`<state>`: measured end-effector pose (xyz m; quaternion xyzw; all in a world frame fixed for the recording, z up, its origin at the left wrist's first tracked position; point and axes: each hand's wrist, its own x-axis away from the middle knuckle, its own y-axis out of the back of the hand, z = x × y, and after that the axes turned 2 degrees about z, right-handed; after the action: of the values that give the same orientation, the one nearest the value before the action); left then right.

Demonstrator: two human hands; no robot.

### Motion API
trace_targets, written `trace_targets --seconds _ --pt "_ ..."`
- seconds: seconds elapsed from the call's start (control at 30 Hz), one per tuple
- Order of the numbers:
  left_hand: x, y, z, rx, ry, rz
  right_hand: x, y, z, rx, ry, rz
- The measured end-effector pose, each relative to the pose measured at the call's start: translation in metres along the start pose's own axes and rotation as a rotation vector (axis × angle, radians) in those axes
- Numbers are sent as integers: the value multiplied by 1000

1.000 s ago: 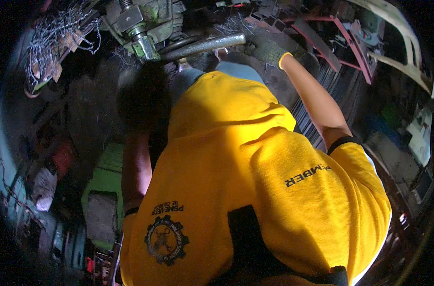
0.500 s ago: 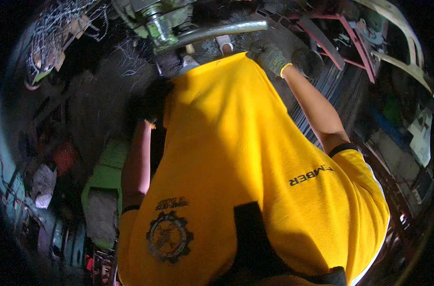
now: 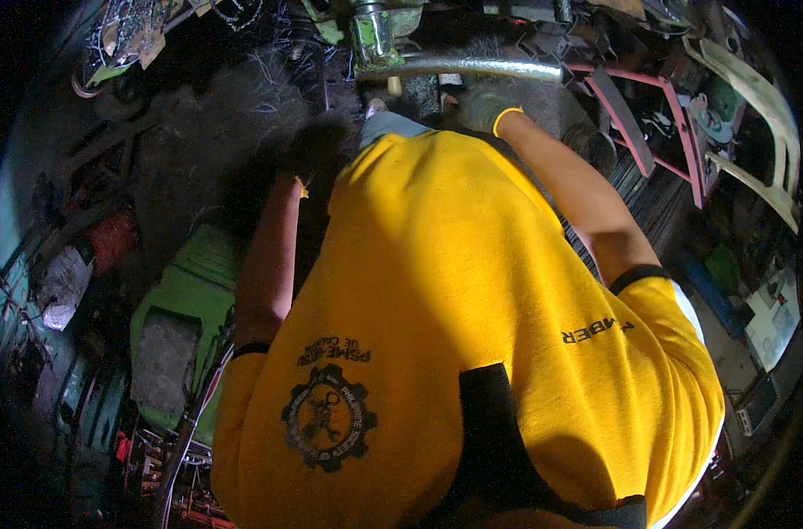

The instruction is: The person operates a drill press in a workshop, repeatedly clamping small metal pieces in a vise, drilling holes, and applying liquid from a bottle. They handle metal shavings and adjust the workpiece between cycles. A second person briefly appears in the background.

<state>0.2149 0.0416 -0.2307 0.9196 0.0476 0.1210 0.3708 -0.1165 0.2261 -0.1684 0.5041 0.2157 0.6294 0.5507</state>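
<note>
My left hand [image 3: 316, 148], in a dark glove, hangs in deep shadow beside the yellow shirt. Its fingers cannot be made out, nor whether they hold anything. A thin upright rod [image 3: 321, 78] stands just beyond it. My right hand [image 3: 483, 111] wears a grey-green glove with a yellow cuff, and its fingers are blurred and dim. Beyond that glove lies a shiny curved metal pipe [image 3: 485, 67], which runs sideways from a green machine part [image 3: 372, 37]. Whether the right glove touches the pipe is unclear.
Right of my arm stands a red metal frame [image 3: 675, 132], with a pale plastic chair [image 3: 758, 115] beyond. Long dark metal bars [image 3: 632, 187] lie beneath the frame. A green machine housing [image 3: 203, 273] stands at left. Tangled wire [image 3: 146, 26] is heaped at the far left.
The whole view has shifted, so the pipe and red frame sit farther right. The shirt's lower edge, stretched out toward the right glove before, now lies rounder. My right hand sits slightly farther left.
</note>
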Motion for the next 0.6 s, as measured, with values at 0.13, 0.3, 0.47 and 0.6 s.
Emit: trace_targets --seconds 0.13,0.3,0.47,0.6 --pt "2 38 -57 -122 -267 -341 -14 -20 -53 -105 -245 -55" --pt "5 54 -79 -24 -111 -345 4 -10 -75 -251 -212 -273" --pt "7 72 -44 104 118 -330 15 11 -66 -176 -353 43" --pt "-11 40 -60 124 55 -274 24 13 -61 -234 -311 58"
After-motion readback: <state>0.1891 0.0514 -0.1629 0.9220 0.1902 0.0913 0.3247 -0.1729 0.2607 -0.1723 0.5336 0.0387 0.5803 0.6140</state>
